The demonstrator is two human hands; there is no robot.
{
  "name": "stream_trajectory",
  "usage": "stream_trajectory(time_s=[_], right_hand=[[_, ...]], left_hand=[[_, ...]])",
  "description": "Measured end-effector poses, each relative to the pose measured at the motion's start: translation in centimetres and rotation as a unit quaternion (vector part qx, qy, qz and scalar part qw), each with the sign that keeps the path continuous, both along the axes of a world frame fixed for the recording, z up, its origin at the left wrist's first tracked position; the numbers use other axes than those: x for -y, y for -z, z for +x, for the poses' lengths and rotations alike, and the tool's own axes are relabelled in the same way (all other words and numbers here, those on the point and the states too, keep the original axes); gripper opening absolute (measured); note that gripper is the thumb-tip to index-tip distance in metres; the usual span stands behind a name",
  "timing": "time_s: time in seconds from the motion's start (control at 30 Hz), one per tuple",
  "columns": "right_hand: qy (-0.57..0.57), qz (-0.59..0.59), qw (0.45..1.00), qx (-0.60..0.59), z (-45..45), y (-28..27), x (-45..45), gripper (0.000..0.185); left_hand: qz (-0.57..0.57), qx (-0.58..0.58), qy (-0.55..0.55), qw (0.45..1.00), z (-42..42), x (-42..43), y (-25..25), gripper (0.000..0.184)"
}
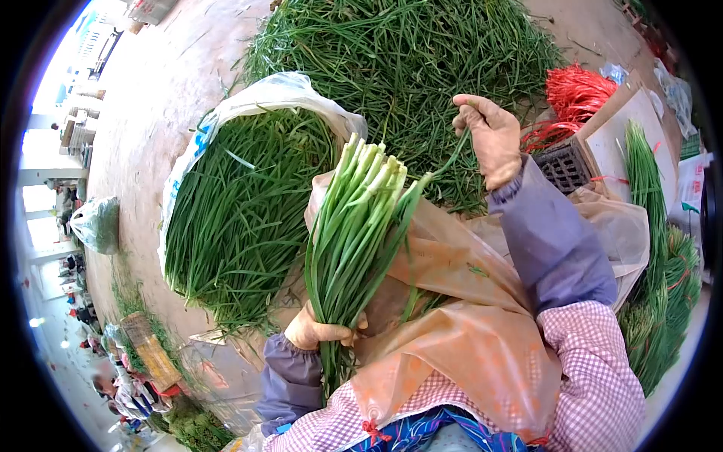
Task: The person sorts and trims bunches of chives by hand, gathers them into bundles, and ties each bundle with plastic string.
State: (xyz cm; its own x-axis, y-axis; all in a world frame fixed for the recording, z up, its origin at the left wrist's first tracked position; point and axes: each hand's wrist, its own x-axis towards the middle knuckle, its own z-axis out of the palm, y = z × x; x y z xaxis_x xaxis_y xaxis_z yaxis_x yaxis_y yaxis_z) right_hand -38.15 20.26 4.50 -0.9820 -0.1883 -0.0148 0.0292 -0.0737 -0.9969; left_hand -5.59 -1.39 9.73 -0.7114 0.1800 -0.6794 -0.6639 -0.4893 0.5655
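My left hand (324, 330), in a tan glove, is wrapped round the lower, leafy part of a bunch of garlic chives (358, 218). The bunch stands nearly upright, its pale cut stem ends at the top. Up and to the right, my right hand (491, 139), also gloved, pinches the tip of a thin green chive leaf (456, 154). That strand slants from the bunch's right side up to my fingers. A translucent orange-tan plastic apron (459, 331) covers my lap below both hands.
An open white plastic bag (290, 89) full of chives lies at left. Beyond it spreads a large heap of loose greens (399, 53). Red ties (576, 94) lie by a dark plastic crate (561, 167). Tied chive bundles (663, 301) are stacked at right. People work far left.
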Motion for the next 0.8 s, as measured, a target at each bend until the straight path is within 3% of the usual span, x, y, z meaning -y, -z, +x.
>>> stream_trajectory(time_s=[0.07, 0.1, 0.17, 0.2, 0.27, 0.33, 0.37, 0.43, 0.47, 0.57, 0.67, 0.7, 0.77, 0.8], right_hand=[[0.039, 0.035, 0.998, -0.016, 0.5, -2.9, -0.5, 0.017], [0.049, -0.079, 0.994, -0.056, -2.6, -0.4, -2.1, 0.018], [0.196, 0.046, 0.979, -0.03, -8.1, 1.8, -5.5, 0.019], [0.195, -0.024, 0.98, 0.035, -10.2, 3.7, -7.7, 0.02], [0.119, 0.136, 0.978, -0.1, -9.1, 4.1, -8.1, 0.023], [-0.06, 0.063, 0.987, -0.132, -2.5, -0.2, -4.5, 0.034], [-0.154, 0.141, 0.958, -0.197, 0.3, -2.7, -3.4, 0.038], [-0.346, 0.1, 0.914, -0.184, 4.6, -6.0, -1.2, 0.041], [-0.415, 0.196, 0.87, -0.18, 5.7, -6.7, 0.4, 0.048], [-0.316, 0.145, 0.927, -0.143, 9.0, -2.1, 2.7, 0.05], [-0.298, -0.054, 0.952, -0.032, 10.0, -2.1, 3.4, 0.038], [-0.294, -0.141, 0.945, 0.021, 10.1, -2.0, 3.5, 0.037], [-0.303, -0.079, 0.946, -0.084, 8.9, -0.1, 2.6, 0.03], [-0.306, -0.047, 0.941, -0.137, 8.0, 0.5, 2.1, 0.027]], left_hand=[[0.004, 0.004, -0.011, 1.0, -0.2, -0.2, -0.3, 0.054], [0.0, -0.001, -0.007, 1.0, -0.2, -0.2, -0.3, 0.052], [-0.027, 0.004, 0.004, 1.0, 0.1, -0.2, -0.4, 0.051], [-0.039, 0.005, 0.007, 0.999, 0.1, -0.3, -0.5, 0.05], [-0.063, 0.002, 0.008, 0.998, -0.2, -0.6, -0.7, 0.043], [-0.071, -0.016, 0.021, 0.997, -0.2, -0.4, 0.0, 0.039], [-0.072, -0.019, 0.015, 0.997, -0.9, -0.8, -0.6, 0.035], [-0.073, 0.007, -0.001, 0.997, -1.4, -1.5, -1.5, 0.035], [-0.077, 0.019, -0.009, 0.997, -1.6, -1.7, -2.0, 0.035], [-0.15, 0.024, 0.009, 0.988, -2.5, -2.5, -4.1, 0.036], [-0.155, 0.011, -0.006, 0.988, -1.9, -2.6, -4.2, 0.04], [-0.143, 0.008, 0.016, 0.989, -1.5, -2.2, -3.7, 0.05], [-0.119, -0.001, 0.063, 0.991, -0.6, -1.0, -2.2, 0.072], [-0.12, -0.002, 0.054, 0.991, -0.7, -1.1, -2.3, 0.074]])
